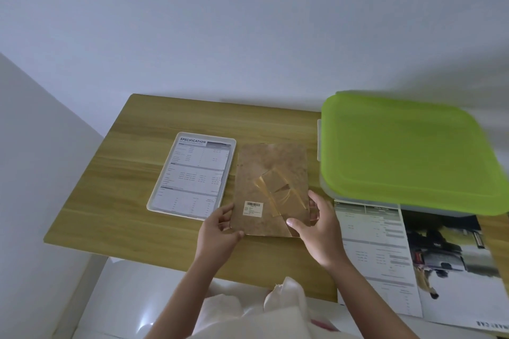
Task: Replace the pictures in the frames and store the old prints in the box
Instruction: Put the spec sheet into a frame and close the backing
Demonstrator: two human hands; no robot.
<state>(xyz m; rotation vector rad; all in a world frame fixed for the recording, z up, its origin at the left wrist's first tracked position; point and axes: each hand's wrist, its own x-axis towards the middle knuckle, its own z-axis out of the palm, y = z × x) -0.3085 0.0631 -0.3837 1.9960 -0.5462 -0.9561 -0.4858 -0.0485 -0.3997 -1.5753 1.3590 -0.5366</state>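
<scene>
Together, both hands pinch the brown backing board [271,187] by its near corners, left hand [219,231], right hand [316,231]. Left of them lies the frame [192,176]; the lidded box [407,151] waits to the right.

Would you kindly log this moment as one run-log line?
left hand: holds frame back | right hand: holds frame back | white frame: face-up, table | box lid: closed

Left hand [217,231] and right hand [316,231] both pinch, forearms extended.
</scene>
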